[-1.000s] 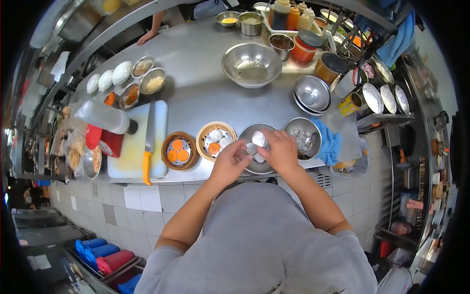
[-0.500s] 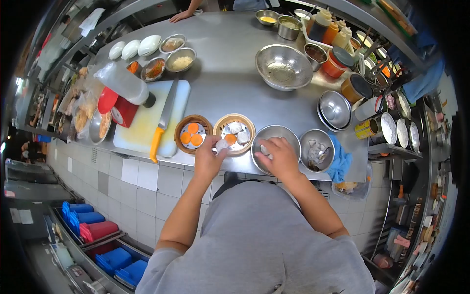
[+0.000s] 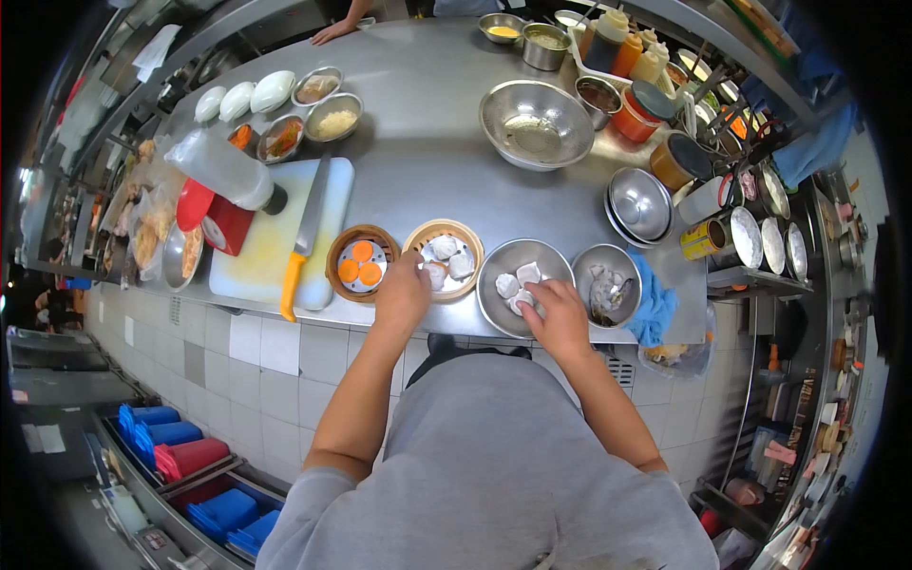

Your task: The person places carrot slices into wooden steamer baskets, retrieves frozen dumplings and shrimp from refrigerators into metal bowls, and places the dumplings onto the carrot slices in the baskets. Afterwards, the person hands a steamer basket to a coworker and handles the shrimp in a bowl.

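Note:
My left hand (image 3: 405, 291) reaches over the near-left rim of a bamboo steamer (image 3: 478, 249), its fingers closed on a white floury piece (image 3: 436, 275). Beside that piece lie other pale pieces (image 3: 443, 247) on a perforated liner. Closely to the left stands a second bamboo steamer (image 3: 333, 268) with orange carrot slices (image 3: 362, 251). My right hand (image 3: 559, 318) dips into a steel bowl (image 3: 494, 258), thumb and fingers around a white floury piece (image 3: 521, 301). More white pieces (image 3: 507, 285) lie in this bowl.
Right of it are a bowl (image 3: 627, 261) holding shrimp-like pieces and a blue cloth (image 3: 655, 309). A knife (image 3: 306, 228) lies on the cutting board (image 3: 237, 271), near a red scale (image 3: 228, 223). A colander (image 3: 537, 123) stands behind. Another person's hand (image 3: 332, 32) rests at the far edge.
My left hand has lowered its white piece into the right steamer, where the orange slice no longer shows. My right hand has shifted toward the bowl's near-right side, uncovering more white pieces.

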`<control>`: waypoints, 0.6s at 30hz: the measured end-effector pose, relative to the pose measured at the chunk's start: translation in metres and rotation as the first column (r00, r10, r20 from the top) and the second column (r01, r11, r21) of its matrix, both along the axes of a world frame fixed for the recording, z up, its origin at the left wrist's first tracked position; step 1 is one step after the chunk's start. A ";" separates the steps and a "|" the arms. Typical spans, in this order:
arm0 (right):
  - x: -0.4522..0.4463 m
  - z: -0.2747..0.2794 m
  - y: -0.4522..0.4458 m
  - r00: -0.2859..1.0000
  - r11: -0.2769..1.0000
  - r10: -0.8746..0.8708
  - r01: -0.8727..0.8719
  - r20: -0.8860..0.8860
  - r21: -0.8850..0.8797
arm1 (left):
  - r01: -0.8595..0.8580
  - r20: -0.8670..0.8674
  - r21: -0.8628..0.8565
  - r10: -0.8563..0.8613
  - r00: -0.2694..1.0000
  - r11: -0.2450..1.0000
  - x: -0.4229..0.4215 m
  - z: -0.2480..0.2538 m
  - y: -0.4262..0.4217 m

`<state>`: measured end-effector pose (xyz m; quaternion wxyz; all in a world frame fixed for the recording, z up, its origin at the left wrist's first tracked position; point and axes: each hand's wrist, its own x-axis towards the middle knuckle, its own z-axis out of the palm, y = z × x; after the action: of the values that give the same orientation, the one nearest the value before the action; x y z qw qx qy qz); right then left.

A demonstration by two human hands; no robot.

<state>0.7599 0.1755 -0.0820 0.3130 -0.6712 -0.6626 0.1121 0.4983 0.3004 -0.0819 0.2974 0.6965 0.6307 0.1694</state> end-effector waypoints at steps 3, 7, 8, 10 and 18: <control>0.007 -0.004 -0.009 1.000 0.999 -0.026 0.026 -0.013 0.025 | 0.165 -0.039 0.203 -0.161 0.986 0.965 -0.010 0.005 -0.005; 0.018 -0.001 -0.010 0.996 0.996 -0.025 0.032 -0.082 0.085 | 0.329 -0.154 0.151 -0.306 0.939 0.932 -0.011 0.015 0.001; 0.020 0.000 -0.007 0.997 0.996 -0.022 0.029 -0.080 0.088 | 0.326 -0.154 0.154 -0.304 0.940 0.933 -0.010 0.011 0.005; 0.023 -0.001 -0.009 0.997 0.993 -0.036 0.044 -0.068 0.108 | 0.177 -0.066 0.001 -0.176 0.982 0.984 -0.008 -0.003 0.006; 0.034 0.002 -0.007 0.997 0.981 -0.080 0.077 0.011 0.177 | 0.182 -0.070 0.301 -0.168 0.983 0.936 0.020 0.011 -0.019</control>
<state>0.7937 0.1684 -0.0800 0.3694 -0.6674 -0.6457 0.0343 0.5179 0.2819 -0.0713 0.1862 0.7910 0.5385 0.2228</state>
